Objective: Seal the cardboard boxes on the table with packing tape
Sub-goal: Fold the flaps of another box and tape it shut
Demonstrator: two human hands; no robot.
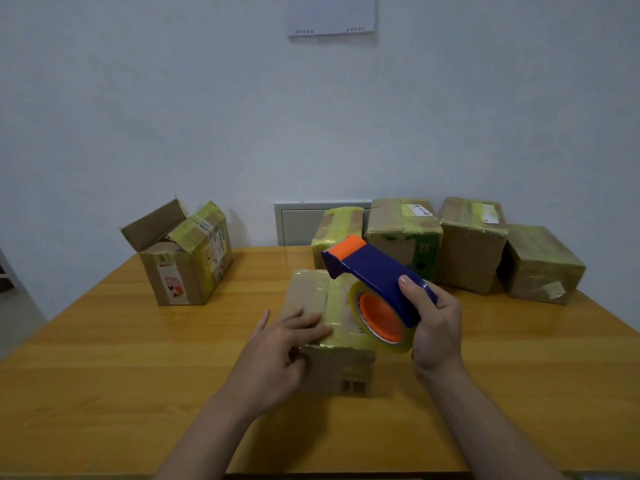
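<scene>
A small cardboard box [334,370] sits in the middle of the wooden table [104,358], with a yellowish tape strip running across its top. My left hand [277,348] lies flat on the box's top left part, fingers spread. My right hand [433,327] grips a blue and orange tape dispenser [374,275] holding a roll of clear tape [379,322], raised just above the box's right side.
An open box [187,254] with raised flaps stands at the back left. Several taped boxes [471,247] line the back right of the table by the white wall. A grey panel [298,223] sits behind them.
</scene>
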